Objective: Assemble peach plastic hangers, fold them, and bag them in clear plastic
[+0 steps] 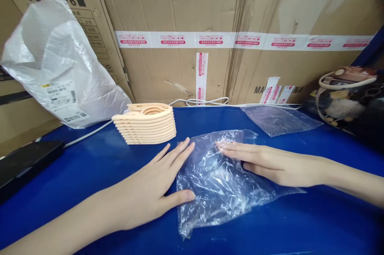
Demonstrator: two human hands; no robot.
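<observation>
So far we see little done: both of our hands lie flat and spread on a crumpled clear plastic bag point(222, 183) that rests on the blue counter point(90, 159), and nothing shows inside the bag. Our left hand point(150, 191) has its fingers apart, the thumb pressing the bag's near left edge and the fingertips touching its far left edge; this grip clasps nothing. Our right hand point(270, 163) lies palm down on the bag's right half, fingers stretched leftward and open, pinning the film but not pinching it. We judge the bag is being smoothed or held flat, with any filling not yet begun. Just beyond the left fingertips stands a neat stack of peach-coloured plastic pieces point(145, 124), untouched and whole as far as we can tell. Beyond the right hand, well apart, lies a second flat clear bag point(279, 120), also apparently unused. Far left of the left hand a large white plastic sack point(57, 67) leans on the cardboard boxes point(210, 7) and carries a printed label with barcodes, too small for us to read. On the box behind it we make out "V3" and "V6". White tape with red printing point(210, 40) runs across the boxes; its characters are too small to read. Behind the right hand, partly hidden lettering looks like "MA" and "INA". A white cable point(207, 102) runs along the foot of the boxes, and a dark flat object point(24, 165) lies at the far left.
</observation>
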